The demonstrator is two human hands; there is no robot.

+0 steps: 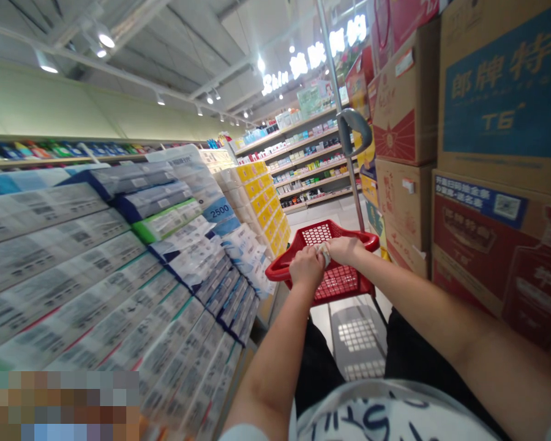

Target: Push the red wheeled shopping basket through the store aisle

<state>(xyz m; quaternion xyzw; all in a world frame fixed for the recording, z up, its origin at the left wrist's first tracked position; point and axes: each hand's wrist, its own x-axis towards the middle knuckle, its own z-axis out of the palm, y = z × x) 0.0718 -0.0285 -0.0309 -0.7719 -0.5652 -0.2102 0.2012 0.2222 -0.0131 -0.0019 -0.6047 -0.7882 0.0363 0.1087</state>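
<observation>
A red plastic shopping cart (335, 283) with a lattice basket stands right in front of me. My left hand (307, 267) is closed at the cart's near edge, fingers curled over the handle. Close beside it, my right hand (343, 250) is closed at the same handle. Between the two hands shows a small pale, patterned piece (324, 253); I cannot tell whether it is a label on the handle or something loose. The undersides of both grips are hidden. A grey metal pole (351, 184) with a loop-shaped grey grip (354, 132) rises at the cart's right side.
Stacked tissue packs (92, 269) line the left side, with yellow-and-white packs (261, 202) farther on. Tall cardboard cartons (500, 245) crowd the right. Shelves of small goods (312, 153) stand ahead across a pale floor (305, 214).
</observation>
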